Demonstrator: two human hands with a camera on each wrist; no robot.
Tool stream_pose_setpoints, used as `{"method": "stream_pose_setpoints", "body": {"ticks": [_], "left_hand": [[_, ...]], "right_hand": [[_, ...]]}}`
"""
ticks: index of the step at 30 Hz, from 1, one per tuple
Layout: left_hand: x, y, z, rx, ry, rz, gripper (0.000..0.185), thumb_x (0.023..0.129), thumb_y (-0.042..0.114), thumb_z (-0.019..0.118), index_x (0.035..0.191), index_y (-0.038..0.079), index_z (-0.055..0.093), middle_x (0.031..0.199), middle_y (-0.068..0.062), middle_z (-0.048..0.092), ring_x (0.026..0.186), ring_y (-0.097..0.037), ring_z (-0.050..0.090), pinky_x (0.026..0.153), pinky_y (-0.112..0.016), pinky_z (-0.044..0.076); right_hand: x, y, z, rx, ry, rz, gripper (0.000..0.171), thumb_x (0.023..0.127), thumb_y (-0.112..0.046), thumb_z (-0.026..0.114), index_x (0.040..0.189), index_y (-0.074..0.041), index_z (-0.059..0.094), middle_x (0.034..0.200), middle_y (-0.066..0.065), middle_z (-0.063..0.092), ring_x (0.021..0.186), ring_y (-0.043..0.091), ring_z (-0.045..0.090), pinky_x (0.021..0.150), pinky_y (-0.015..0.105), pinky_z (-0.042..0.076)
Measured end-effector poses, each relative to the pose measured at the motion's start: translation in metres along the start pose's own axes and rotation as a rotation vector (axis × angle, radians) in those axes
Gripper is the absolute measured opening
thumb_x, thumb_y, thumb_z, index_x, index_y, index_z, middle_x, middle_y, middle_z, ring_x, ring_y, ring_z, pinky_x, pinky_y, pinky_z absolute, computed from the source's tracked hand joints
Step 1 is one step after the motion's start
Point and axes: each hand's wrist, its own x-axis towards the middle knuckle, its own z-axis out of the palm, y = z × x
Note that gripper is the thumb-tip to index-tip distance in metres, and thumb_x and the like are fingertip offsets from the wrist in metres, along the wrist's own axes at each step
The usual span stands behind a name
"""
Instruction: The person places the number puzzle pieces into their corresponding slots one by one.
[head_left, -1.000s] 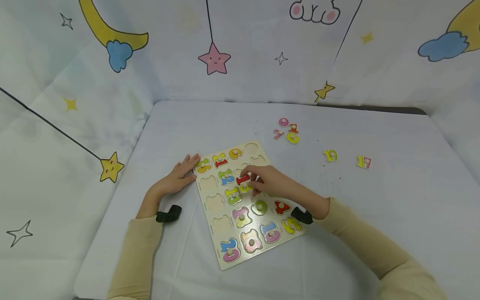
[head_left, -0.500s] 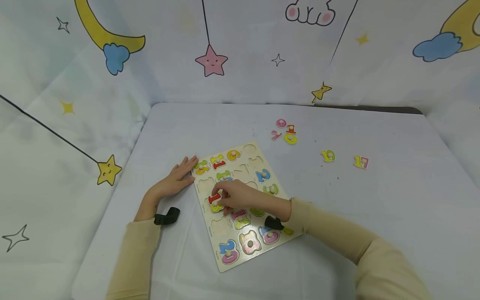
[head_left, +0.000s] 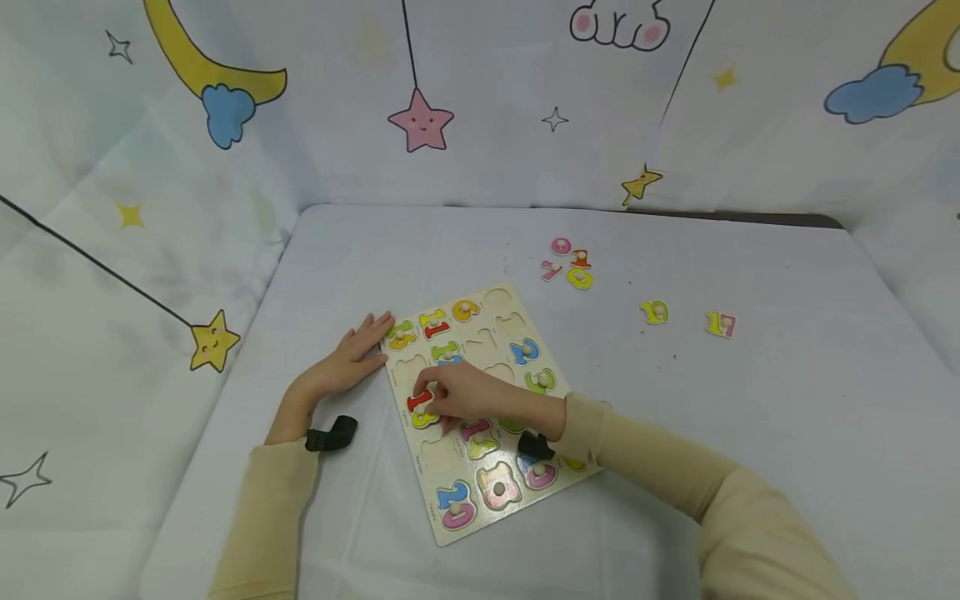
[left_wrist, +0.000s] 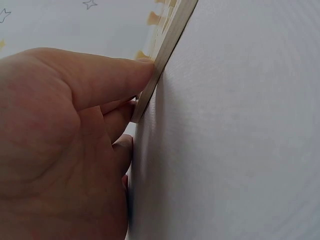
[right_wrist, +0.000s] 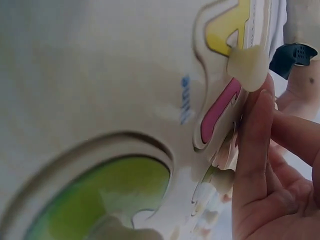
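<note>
A wooden number puzzle board [head_left: 441, 535] lies tilted on the white table. My left hand [head_left: 341, 362] rests by its upper left edge, fingers straight; in the left wrist view the thumb [left_wrist: 117, 80] touches the board's side [left_wrist: 170, 42]. Over the left column of recesses, my right hand [head_left: 468, 393] pinches a red-and-yellow number piece [head_left: 422, 410]. Whether that piece is seated in a recess cannot be told. In the right wrist view the right hand's fingers [right_wrist: 255, 150] are beside a yellow-and-pink piece [right_wrist: 218, 115], and a green piece [right_wrist: 115, 190] appears close up.
Beyond the board lie loose pieces: a pink one [head_left: 561, 246], a red 1 [head_left: 581, 258], a pink 7 [head_left: 551, 270] and a yellow 0 [head_left: 580, 278]. A yellow-green piece [head_left: 655, 312] and a 17 [head_left: 721, 324] lie farther right. Patterned cloth [head_left: 495, 167] stands behind the table.
My right hand has lifted the red-and-yellow piece from mid-board and carried it left and down to the left column. The left hand stays at the board's edge.
</note>
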Motion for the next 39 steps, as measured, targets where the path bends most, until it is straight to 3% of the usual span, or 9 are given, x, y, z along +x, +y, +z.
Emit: {"method": "stream_pose_setpoints", "body": {"ticks": [6, 10, 14, 27, 39], "left_hand": [[0.000, -0.001, 0.000, 0.001, -0.010, -0.008, 0.061, 0.099, 0.016, 0.048, 0.149, 0.002, 0.015, 0.154, -0.014, 0.009, 0.139, -0.029, -0.006, 0.108, -0.049, -0.008], [-0.001, 0.000, -0.001, 0.006, -0.009, -0.009, 0.061, 0.099, 0.016, 0.048, 0.149, 0.002, 0.015, 0.154, -0.015, 0.009, 0.139, -0.030, -0.006, 0.108, -0.049, -0.008], [-0.001, 0.000, -0.001, 0.005, -0.010, -0.014, 0.061, 0.099, 0.017, 0.048, 0.149, 0.002, 0.016, 0.154, -0.014, 0.009, 0.139, -0.029, -0.006, 0.108, -0.048, -0.007], [0.000, 0.000, -0.001, -0.001, -0.008, -0.013, 0.062, 0.099, 0.016, 0.048, 0.149, 0.002, 0.016, 0.154, -0.013, 0.009, 0.139, -0.028, -0.007, 0.108, -0.048, -0.008], [0.000, -0.003, -0.001, -0.001, -0.004, -0.004, 0.062, 0.099, 0.015, 0.049, 0.149, 0.002, 0.016, 0.154, -0.014, 0.010, 0.139, -0.029, -0.006, 0.108, -0.048, -0.008]], "right_hand": [[-0.002, -0.003, 0.003, -0.166, 0.049, -0.031, 0.017, 0.091, -0.012, 0.063, 0.108, -0.013, 0.062, 0.060, -0.004, 0.057, 0.049, 0.008, 0.054, 0.048, 0.020, 0.042], [-0.002, -0.003, 0.005, -0.223, 0.058, -0.006, 0.021, 0.092, -0.017, 0.062, 0.110, -0.013, 0.053, 0.059, -0.004, 0.055, 0.047, 0.008, 0.050, 0.044, 0.020, 0.038], [0.001, -0.003, 0.006, -0.233, 0.046, 0.028, 0.024, 0.092, -0.018, 0.062, 0.109, -0.011, 0.047, 0.057, -0.003, 0.055, 0.044, 0.008, 0.050, 0.041, 0.019, 0.037], [-0.001, -0.006, 0.003, -0.229, 0.036, 0.041, 0.026, 0.091, -0.016, 0.062, 0.112, -0.010, 0.048, 0.060, -0.002, 0.053, 0.046, 0.009, 0.048, 0.043, 0.019, 0.036], [0.003, -0.009, 0.011, -0.297, 0.050, 0.114, 0.028, 0.089, -0.023, 0.066, 0.107, -0.013, 0.046, 0.066, -0.002, 0.053, 0.052, 0.011, 0.048, 0.045, 0.021, 0.036]]}}
